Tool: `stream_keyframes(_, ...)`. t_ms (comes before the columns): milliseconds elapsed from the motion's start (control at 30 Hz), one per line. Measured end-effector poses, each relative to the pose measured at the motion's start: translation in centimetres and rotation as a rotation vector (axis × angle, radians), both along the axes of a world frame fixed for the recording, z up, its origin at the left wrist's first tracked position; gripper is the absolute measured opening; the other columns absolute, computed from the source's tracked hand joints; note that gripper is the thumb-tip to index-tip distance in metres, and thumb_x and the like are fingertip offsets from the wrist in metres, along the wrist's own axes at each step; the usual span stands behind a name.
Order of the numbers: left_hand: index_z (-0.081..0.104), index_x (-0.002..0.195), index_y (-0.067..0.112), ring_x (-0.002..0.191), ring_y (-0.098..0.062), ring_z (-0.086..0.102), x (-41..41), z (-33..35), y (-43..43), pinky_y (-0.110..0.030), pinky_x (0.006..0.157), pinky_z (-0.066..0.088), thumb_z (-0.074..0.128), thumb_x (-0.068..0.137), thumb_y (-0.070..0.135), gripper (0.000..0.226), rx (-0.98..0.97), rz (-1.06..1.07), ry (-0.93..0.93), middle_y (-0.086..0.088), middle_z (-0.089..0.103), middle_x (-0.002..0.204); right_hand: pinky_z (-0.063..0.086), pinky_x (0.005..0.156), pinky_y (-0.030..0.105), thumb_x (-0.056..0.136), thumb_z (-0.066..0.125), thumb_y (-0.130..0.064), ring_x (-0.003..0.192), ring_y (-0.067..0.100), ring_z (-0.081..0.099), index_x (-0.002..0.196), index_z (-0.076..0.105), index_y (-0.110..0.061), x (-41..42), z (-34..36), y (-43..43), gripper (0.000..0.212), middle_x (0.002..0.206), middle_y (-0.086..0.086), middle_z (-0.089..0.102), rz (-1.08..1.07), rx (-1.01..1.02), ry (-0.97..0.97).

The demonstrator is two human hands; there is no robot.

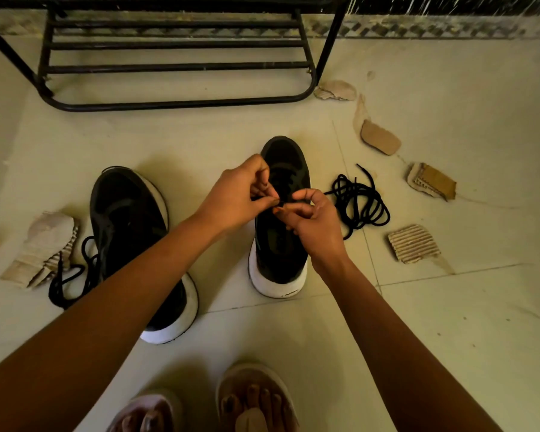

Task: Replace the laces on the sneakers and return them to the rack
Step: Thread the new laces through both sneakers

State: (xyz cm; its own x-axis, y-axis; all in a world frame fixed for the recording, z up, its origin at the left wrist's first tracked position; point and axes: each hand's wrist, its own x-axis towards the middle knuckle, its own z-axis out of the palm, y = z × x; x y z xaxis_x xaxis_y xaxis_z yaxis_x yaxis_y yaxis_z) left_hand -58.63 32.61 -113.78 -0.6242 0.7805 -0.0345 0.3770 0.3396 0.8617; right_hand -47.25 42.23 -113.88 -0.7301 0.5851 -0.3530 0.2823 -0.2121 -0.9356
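Pale sandals [226,385] | left hand [234,198], right hand [317,227] pinch thin black lace [280,203] | white-soled sneaker [278,275] | coiled cord [359,201]

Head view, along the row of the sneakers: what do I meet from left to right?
Crumpled cardboard → nearer sneaker → farther sneaker → coiled black lace → ribbed cardboard piece.

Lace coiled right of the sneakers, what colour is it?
The lace is black, head view.

rack [175,69] top cropped, feet [256,397] cut off, lace tip [279,203] seemingly pinched, indistinct
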Motion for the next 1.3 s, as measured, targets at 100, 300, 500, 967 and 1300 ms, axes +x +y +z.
stream_keyframes(100,0.037,0.079,0.025,0.075,-0.004,0.063,0.2,0.1,0.2,-0.011,0.073,0.047,0.066,0.078,-0.001,0.039,-0.02,-0.032,0.069,0.002,0.065,0.079,0.043,0.052,0.01,0.081,0.068,0.001,0.048,-0.002,0.054,0.091,0.049,-0.017,0.0,0.0,0.0,0.028,0.07,-0.001,0.065,0.003,0.003,0.0)
stream_keyframes(300,0.04,0.086,0.02,0.073,-0.009,0.062,-1.3,1.3,-0.3,-0.024,0.073,0.051,0.065,0.076,0.001,0.034,-0.103,-0.128,0.3,0.003,0.066,0.082,0.044,0.051,0.011,0.08,0.07,0.0,0.048,-0.003,0.055,0.092,0.049,-0.017,-0.1,-0.1,0.0,0.029,0.068,-0.004,0.066,-0.005,0.008,0.002)
stream_keyframes(500,0.039,0.086,0.022,0.076,-0.013,0.064,-1.2,1.7,-0.3,-0.037,0.072,0.055,0.067,0.076,0.002,0.035,-0.138,-0.259,0.407,0.001,0.066,0.084,0.044,0.052,0.011,0.08,0.071,-0.003,0.049,-0.002,0.054,0.099,0.05,-0.013,-0.1,-0.1,0.0,0.03,0.071,-0.002,0.066,-0.001,0.01,-0.017)
stream_keyframes(967,0.033,0.089,0.019,0.082,-0.022,0.062,-0.7,1.7,0.3,-0.04,0.073,0.052,0.059,0.088,0.009,0.027,-0.212,-0.282,0.425,-0.006,0.064,0.091,0.045,0.053,0.01,0.081,0.07,-0.003,0.049,-0.004,0.055,0.1,0.049,-0.012,-0.1,-0.1,0.0,0.03,0.072,-0.001,0.065,0.008,0.013,-0.036)
stream_keyframes(1300,0.031,0.094,0.016,0.08,-0.021,0.057,-0.2,2.9,1.1,-0.03,0.063,0.04,0.049,0.09,0.019,0.018,-0.352,-0.329,0.545,-0.008,0.061,0.094,0.045,0.054,0.01,0.08,0.071,-0.002,0.051,-0.003,0.058,0.104,0.049,-0.01,0.0,-0.1,0.0,0.034,0.074,-0.001,0.067,-0.015,0.02,-0.049)
